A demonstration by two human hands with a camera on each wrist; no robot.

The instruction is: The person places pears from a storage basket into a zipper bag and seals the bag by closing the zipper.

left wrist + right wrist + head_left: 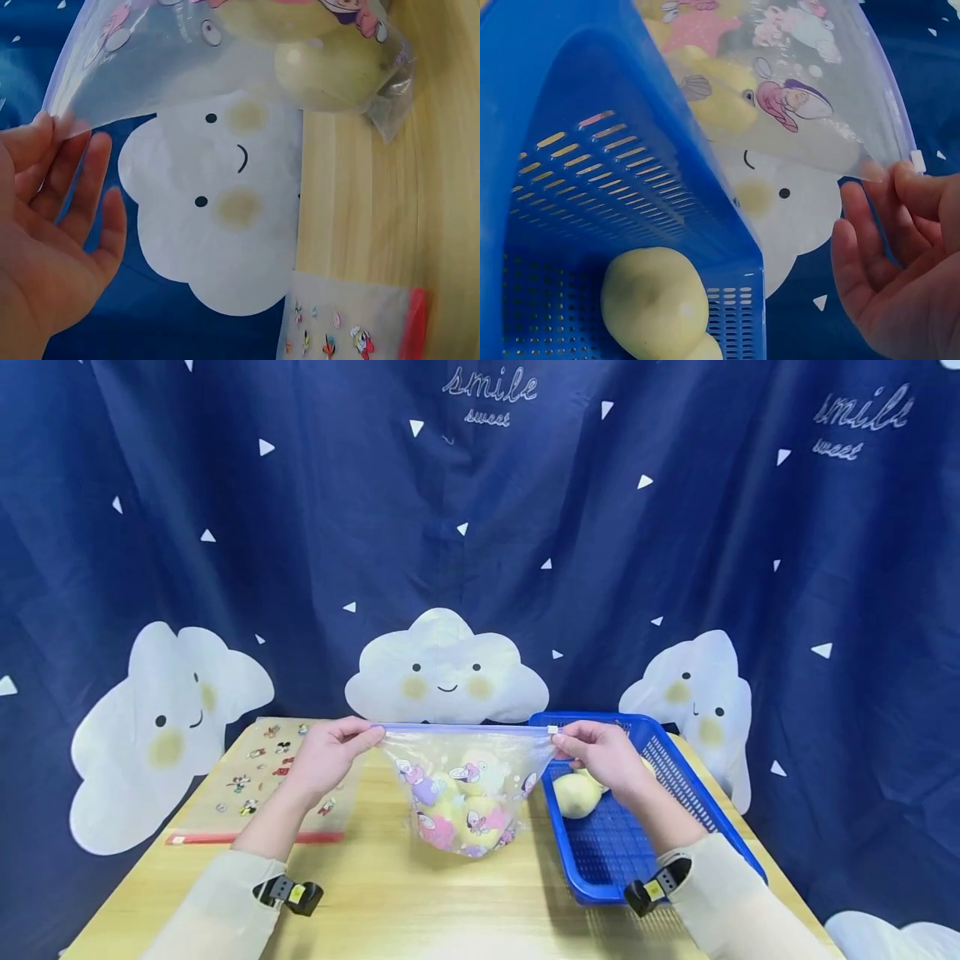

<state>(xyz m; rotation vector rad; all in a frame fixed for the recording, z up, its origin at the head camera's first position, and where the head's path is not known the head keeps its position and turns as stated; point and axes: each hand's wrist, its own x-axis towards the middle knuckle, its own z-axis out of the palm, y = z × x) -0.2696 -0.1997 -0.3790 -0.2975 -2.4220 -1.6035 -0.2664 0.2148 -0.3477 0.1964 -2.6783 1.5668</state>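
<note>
While one dark blue curtain (337,485) covered the background, one wooden table (390,910) formed the work surface. Clock positions were read in the head view, with one filled bag (468,793) as dial centre. Three large cloud prints (446,652) showed on the curtain, at 9, 12 and 2 o'clock; part of another showed toward 4 o'clock. One blue slotted basket (607,847) stood on the table at 3 o'clock. One flat bag (255,768), transparent with cartoon prints, lay at 9 o'clock; its single red strip (206,839) formed its 6 o'clock edge. The filled bag was stretched along its purple top edge; whether its base touched the table could not be determined. Two pale sleeves (217,910) entered at 8 and 4 o'clock.

Two hands gripped the filled bag. The left hand (330,756) pinched the 10 o'clock corner between thumb and fingers; the right hand (603,756) pinched the 2 o'clock corner likewise. At least two bagged fruits (330,71) were inside; the full count was obscured. At least two pale yellow basket fruits (576,796) lay in the basket. Two black wrist cameras (300,895) were worn, one per arm. One white slider (552,729) sat just beside the right thumb.
</note>
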